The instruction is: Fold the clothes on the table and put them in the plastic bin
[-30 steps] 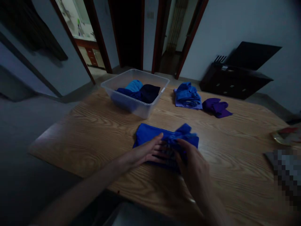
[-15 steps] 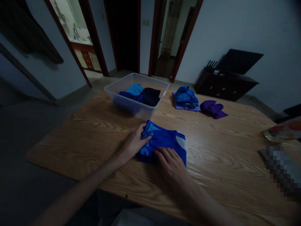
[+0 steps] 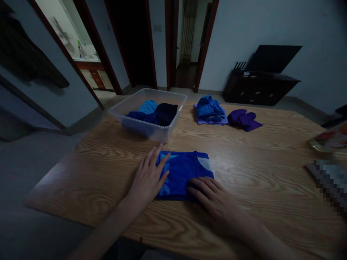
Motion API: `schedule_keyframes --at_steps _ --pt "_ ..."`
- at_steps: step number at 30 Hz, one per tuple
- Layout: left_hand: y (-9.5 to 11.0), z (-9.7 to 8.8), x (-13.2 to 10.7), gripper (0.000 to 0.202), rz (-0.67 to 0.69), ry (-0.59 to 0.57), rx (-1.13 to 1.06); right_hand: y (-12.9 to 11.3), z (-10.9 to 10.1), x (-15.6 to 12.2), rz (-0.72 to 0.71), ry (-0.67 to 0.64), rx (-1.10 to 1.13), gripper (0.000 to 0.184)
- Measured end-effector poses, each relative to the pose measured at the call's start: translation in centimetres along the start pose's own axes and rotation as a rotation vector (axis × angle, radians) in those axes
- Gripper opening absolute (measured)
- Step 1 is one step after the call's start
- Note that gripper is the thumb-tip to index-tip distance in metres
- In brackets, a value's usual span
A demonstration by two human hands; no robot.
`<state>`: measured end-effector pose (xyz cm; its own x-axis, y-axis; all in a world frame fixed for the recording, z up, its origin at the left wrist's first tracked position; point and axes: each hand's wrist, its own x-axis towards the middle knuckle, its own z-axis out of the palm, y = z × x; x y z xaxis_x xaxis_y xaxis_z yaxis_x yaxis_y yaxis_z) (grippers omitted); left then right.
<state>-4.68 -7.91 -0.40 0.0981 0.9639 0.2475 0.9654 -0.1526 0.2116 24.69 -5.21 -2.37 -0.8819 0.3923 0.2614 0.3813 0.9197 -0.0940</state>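
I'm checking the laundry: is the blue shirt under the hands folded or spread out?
Folded. The blue shirt lies as a compact flat rectangle on the table, with the left hand flat on its left edge and the right hand on its near edge.

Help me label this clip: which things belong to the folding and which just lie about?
In hand: left hand and right hand, flat on folded blue garment.
Lying about: clear bin, blue pile, purple cloth, plate, table.

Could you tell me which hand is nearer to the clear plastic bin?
Left. The left hand lies just below the clear plastic bin; the right hand rests farther back.
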Motion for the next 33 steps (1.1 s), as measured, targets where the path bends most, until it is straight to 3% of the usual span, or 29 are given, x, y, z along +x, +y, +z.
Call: schedule_keyframes --at_steps 4,8,11,15,19,22,25,28,30,33 --pt "0.0 0.1 0.0 0.058 0.278 -0.204 -0.024 1.9 0.0 -1.6 -0.053 0.015 -0.098 0.046" --pt "0.9 0.2 -1.9 0.066 0.293 -0.248 -0.017 5.0 -0.9 -3.8 -0.027 0.051 -0.195 0.034" --pt "2.7 -0.1 -4.0 0.069 0.356 -0.196 0.022 6.7 -1.8 -5.2 0.199 0.081 -0.131 0.032" --pt "5.2 0.1 -5.7 0.073 0.469 -0.192 -0.013 6.8 -2.0 -5.4 0.578 0.151 0.098 0.038" --pt "6.1 0.7 -5.8 0.064 0.366 -0.221 -0.15 6.4 -1.4 -3.6 0.72 0.211 0.343 0.051" --pt "5.6 0.5 -4.9 0.059 0.241 -0.294 -0.327 6.3 -1.5 -2.0 0.739 0.265 0.546 0.038" --pt "4.6 -0.1 -3.8 0.056 0.06 -0.402 -0.608 5.4 -2.8 -0.2 0.646 0.383 0.597 0.023" --pt "3.5 0.1 -2.7 0.063 -0.209 -0.401 -1.021 2.8 -4.3 1.7 0.449 0.435 0.567 0.025" --pt "2.9 0.4 -2.1 0.071 -0.379 -0.372 -1.254 0.4 -4.8 2.6 0.252 0.379 0.465 0.027" --pt "2.2 0.7 -1.4 0.073 -0.524 -0.31 -1.352 -3.1 -4.2 2.9 -0.11 0.219 0.276 0.017"
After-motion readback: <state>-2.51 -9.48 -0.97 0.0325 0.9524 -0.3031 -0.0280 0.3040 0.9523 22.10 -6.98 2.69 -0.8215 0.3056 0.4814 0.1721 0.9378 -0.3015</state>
